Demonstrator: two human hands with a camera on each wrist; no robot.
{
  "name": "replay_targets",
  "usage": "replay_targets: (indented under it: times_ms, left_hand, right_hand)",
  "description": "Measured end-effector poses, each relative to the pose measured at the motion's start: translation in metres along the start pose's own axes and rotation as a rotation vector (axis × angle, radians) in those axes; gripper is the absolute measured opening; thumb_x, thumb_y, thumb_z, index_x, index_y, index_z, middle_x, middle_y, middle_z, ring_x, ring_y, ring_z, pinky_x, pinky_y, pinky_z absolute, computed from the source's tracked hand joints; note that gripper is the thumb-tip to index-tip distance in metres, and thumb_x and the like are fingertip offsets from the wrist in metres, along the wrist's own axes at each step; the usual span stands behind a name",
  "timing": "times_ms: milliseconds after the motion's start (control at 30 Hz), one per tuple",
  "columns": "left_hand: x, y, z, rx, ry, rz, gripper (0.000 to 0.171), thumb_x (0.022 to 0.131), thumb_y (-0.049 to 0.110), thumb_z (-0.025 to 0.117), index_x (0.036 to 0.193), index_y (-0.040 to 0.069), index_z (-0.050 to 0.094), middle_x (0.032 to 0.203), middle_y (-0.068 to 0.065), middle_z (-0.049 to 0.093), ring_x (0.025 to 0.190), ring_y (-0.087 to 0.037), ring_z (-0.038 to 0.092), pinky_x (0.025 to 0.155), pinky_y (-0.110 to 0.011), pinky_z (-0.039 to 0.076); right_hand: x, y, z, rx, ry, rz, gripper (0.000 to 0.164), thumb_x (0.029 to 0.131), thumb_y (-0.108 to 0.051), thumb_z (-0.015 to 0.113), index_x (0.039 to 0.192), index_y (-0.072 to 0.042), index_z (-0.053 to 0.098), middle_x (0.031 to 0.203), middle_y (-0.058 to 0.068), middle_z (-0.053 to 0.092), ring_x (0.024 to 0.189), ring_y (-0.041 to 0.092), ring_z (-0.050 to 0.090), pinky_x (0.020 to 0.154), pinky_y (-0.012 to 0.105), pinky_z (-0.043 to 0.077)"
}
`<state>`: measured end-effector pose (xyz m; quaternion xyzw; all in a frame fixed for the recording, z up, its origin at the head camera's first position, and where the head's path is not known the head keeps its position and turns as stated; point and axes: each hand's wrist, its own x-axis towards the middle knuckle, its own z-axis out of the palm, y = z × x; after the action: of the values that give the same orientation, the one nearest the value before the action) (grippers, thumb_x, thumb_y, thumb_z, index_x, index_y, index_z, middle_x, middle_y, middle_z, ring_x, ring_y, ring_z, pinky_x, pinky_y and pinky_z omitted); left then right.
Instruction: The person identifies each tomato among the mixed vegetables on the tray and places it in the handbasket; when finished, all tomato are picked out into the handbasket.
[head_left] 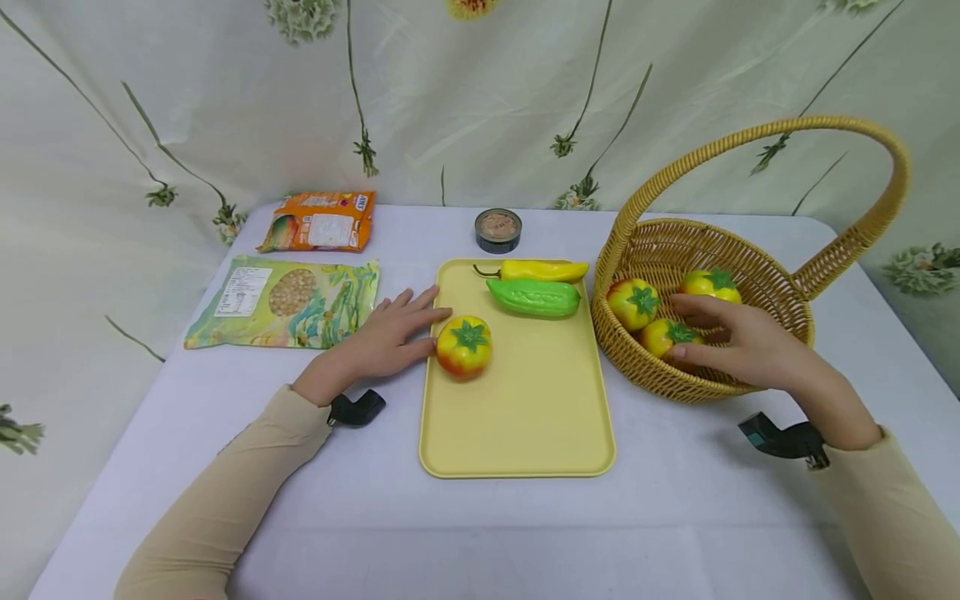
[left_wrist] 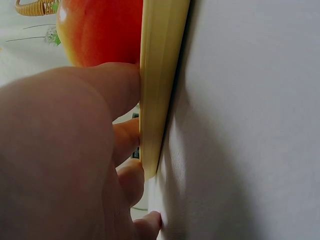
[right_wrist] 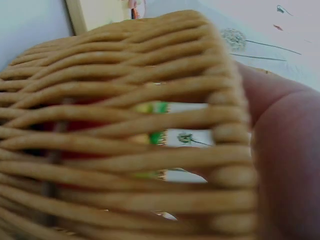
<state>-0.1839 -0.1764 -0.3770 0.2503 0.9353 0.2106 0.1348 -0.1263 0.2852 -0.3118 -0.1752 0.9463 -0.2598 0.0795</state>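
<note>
My left hand lies spread at the left edge of a yellow tray, fingertips on its rim. Its thumb comes close to a red-and-yellow tomato with a green leafy top; whether they touch I cannot tell. A yellow pepper and a bumpy green vegetable lie at the tray's far end. My right hand reaches into a wicker basket, fingers and thumb apart around similar tomatoes. In the right wrist view, the basket wall hides the fingertips.
Left of the tray lie a green bag with a clear window and an orange packet. A small round can stands behind the tray. The basket's tall handle arches above it. A white cloth covers the table.
</note>
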Motion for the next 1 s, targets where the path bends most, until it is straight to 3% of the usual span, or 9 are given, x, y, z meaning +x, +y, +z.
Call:
replay_targets:
  times_ms: [200, 400, 600, 767, 1000]
  left_hand:
    - [-0.001, -0.001, -0.001, 0.001, 0.003, 0.002, 0.054, 0.104, 0.033, 0.053, 0.154, 0.015, 0.046, 0.172, -0.013, 0.016, 0.157, -0.050, 0.006, 0.123, -0.071, 0.003]
    - [-0.001, -0.001, 0.000, -0.005, 0.006, 0.006, 0.054, 0.104, 0.033, 0.052, 0.154, 0.015, 0.046, 0.172, -0.013, 0.016, 0.157, -0.051, 0.006, 0.123, -0.071, 0.003]
    - [0.000, -0.001, 0.000, -0.008, 0.006, 0.007, 0.054, 0.104, 0.035, 0.051, 0.155, 0.016, 0.046, 0.172, -0.012, 0.016, 0.157, -0.049, 0.006, 0.124, -0.070, 0.003]
    - [0.000, -0.001, 0.000, -0.009, 0.007, 0.006, 0.054, 0.105, 0.035, 0.051, 0.155, 0.017, 0.046, 0.173, -0.011, 0.015, 0.158, -0.048, 0.006, 0.125, -0.069, 0.002]
    - [-0.001, -0.001, 0.000, -0.010, 0.005, 0.010, 0.054, 0.105, 0.034, 0.052, 0.155, 0.016, 0.045, 0.173, -0.012, 0.015, 0.157, -0.049, 0.006, 0.124, -0.070, 0.002]
  right_hand:
    - [-0.002, -0.011, -0.006, 0.007, 0.041, -0.036, 0.069, 0.093, -0.027, 0.076, 0.149, 0.001, 0.048, 0.145, 0.025, 0.057, 0.126, 0.045, 0.060, 0.101, 0.064, 0.049]
    - [0.001, -0.039, -0.009, -0.046, 0.067, -0.120, 0.067, 0.091, -0.025, 0.078, 0.148, -0.002, 0.051, 0.142, 0.021, 0.061, 0.120, 0.038, 0.062, 0.096, 0.059, 0.054]
    - [0.009, -0.066, 0.000, -0.054, 0.013, -0.211, 0.067, 0.091, -0.030, 0.078, 0.147, -0.005, 0.053, 0.147, 0.016, 0.059, 0.133, 0.036, 0.056, 0.106, 0.060, 0.049]
    - [0.018, -0.086, 0.011, -0.060, -0.031, -0.293, 0.065, 0.091, -0.030, 0.078, 0.146, -0.006, 0.054, 0.145, 0.012, 0.061, 0.131, 0.032, 0.058, 0.107, 0.055, 0.049]
    - [0.040, -0.104, 0.037, 0.010, -0.120, -0.310, 0.068, 0.092, -0.034, 0.076, 0.149, -0.008, 0.051, 0.149, 0.009, 0.057, 0.132, 0.031, 0.058, 0.109, 0.053, 0.049]
